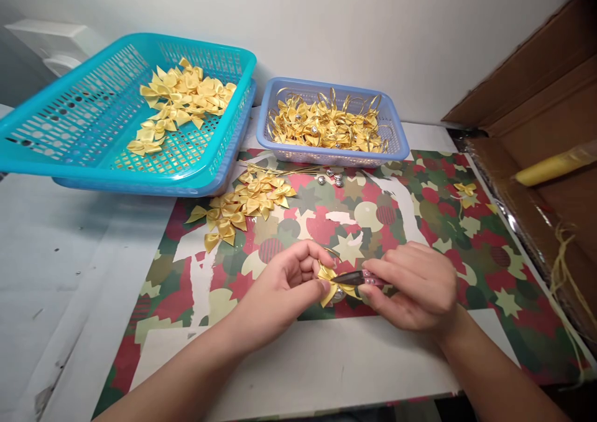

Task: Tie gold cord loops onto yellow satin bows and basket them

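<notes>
My left hand [285, 285] pinches a small gold ribbon bow [329, 280] just above the patterned mat [420, 223]. My right hand [413, 285] is closed round a small pair of snips [357, 278] whose dark tip points left and touches the bow. A small silver bell seems to hang under the bow, partly hidden. Both hands meet near the mat's front middle.
A loose pile of gold bows [247, 204] lies on the mat behind the hands, with silver bells [332, 177] beside it. A teal basket [69, 142] at back left holds bows. A lilac basket [401, 139] holds finished bows. A cardboard box [550, 99] stands at right.
</notes>
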`<move>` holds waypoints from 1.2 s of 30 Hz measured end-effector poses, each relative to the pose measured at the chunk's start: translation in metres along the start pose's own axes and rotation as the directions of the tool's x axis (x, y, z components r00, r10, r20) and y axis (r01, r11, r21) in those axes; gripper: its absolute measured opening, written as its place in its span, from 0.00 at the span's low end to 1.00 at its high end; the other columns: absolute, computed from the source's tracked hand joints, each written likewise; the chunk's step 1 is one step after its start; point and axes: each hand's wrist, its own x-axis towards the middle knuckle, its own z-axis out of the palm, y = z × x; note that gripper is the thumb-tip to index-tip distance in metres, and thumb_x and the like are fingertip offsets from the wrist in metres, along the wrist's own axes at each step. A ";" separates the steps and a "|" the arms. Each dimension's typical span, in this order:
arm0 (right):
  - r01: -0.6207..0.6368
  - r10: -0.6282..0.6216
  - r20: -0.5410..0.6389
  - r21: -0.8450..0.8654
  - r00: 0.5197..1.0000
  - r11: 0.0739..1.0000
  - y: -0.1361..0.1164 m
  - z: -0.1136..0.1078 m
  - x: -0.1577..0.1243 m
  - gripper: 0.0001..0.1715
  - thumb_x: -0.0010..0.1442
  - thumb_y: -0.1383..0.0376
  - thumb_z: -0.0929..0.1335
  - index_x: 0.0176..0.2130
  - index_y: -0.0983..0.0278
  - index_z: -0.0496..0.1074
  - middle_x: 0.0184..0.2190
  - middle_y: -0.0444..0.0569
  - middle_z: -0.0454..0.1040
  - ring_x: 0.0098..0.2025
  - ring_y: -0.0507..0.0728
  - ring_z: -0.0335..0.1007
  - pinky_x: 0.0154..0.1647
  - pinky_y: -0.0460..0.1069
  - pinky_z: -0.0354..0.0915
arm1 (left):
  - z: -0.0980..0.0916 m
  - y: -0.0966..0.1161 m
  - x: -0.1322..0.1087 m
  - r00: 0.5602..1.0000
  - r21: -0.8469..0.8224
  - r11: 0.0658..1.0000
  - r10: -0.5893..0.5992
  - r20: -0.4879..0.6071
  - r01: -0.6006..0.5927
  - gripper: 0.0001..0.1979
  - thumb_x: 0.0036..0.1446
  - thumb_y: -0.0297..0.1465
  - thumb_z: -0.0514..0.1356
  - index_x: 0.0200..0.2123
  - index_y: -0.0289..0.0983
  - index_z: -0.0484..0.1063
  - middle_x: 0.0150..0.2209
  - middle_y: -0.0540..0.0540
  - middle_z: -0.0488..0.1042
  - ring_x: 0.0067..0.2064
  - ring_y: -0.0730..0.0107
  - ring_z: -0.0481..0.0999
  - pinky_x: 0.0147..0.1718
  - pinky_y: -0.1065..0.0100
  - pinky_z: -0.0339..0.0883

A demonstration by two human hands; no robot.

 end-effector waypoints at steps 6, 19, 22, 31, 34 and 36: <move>-0.213 0.220 -0.054 0.104 0.974 0.971 0.009 0.003 0.000 0.06 0.60 0.63 0.65 0.34 0.63 0.70 0.18 0.41 0.68 0.19 0.50 0.60 0.22 0.47 0.56 | -0.002 -0.007 -0.001 0.996 0.057 0.994 0.090 -0.010 -0.090 0.09 0.56 0.28 0.58 0.41 0.40 0.64 0.25 0.56 0.63 0.24 0.78 0.61 0.23 0.75 0.55; -0.507 0.512 0.174 -0.077 0.841 0.859 0.033 0.029 -0.004 0.06 0.62 0.62 0.67 0.36 0.62 0.69 0.32 0.48 0.75 0.36 0.58 0.67 0.35 0.51 0.61 | -0.041 -0.009 0.005 0.548 0.890 0.173 0.830 0.098 -0.422 0.23 0.58 0.25 0.56 0.57 0.40 0.59 0.34 0.48 0.74 0.38 0.68 0.76 0.44 0.63 0.68; -0.507 0.511 0.178 -0.070 0.841 0.859 0.034 0.031 -0.004 0.05 0.62 0.63 0.67 0.35 0.62 0.68 0.35 0.49 0.73 0.38 0.60 0.66 0.37 0.52 0.61 | -0.040 -0.005 0.007 0.536 0.892 0.219 0.843 0.030 -0.395 0.21 0.60 0.25 0.55 0.56 0.39 0.59 0.35 0.48 0.74 0.36 0.69 0.74 0.41 0.65 0.67; -0.329 0.319 0.081 0.246 0.944 0.912 0.006 0.027 0.004 0.08 0.58 0.61 0.68 0.33 0.63 0.66 0.29 0.46 0.70 0.32 0.54 0.64 0.35 0.49 0.58 | -0.018 -0.007 0.004 0.625 0.843 0.125 0.728 0.280 -0.523 0.08 0.62 0.24 0.51 0.31 0.39 0.65 0.29 0.47 0.70 0.33 0.69 0.68 0.33 0.68 0.62; -0.185 0.196 -0.030 0.219 0.980 0.958 -0.004 0.033 0.004 0.14 0.60 0.62 0.65 0.25 0.63 0.61 0.20 0.41 0.64 0.24 0.51 0.57 0.30 0.48 0.53 | -0.017 -0.013 0.008 0.586 0.842 -0.078 0.684 0.434 -0.534 0.08 0.62 0.23 0.50 0.34 0.37 0.67 0.30 0.45 0.72 0.32 0.68 0.67 0.31 0.69 0.60; -0.143 0.163 -0.104 0.178 0.981 0.973 -0.006 0.037 0.002 0.16 0.60 0.65 0.63 0.22 0.63 0.59 0.18 0.41 0.62 0.22 0.50 0.54 0.28 0.48 0.49 | -0.018 -0.016 0.012 0.534 0.830 -0.198 0.682 0.499 -0.522 0.11 0.62 0.23 0.48 0.32 0.37 0.67 0.29 0.46 0.71 0.30 0.69 0.66 0.29 0.69 0.58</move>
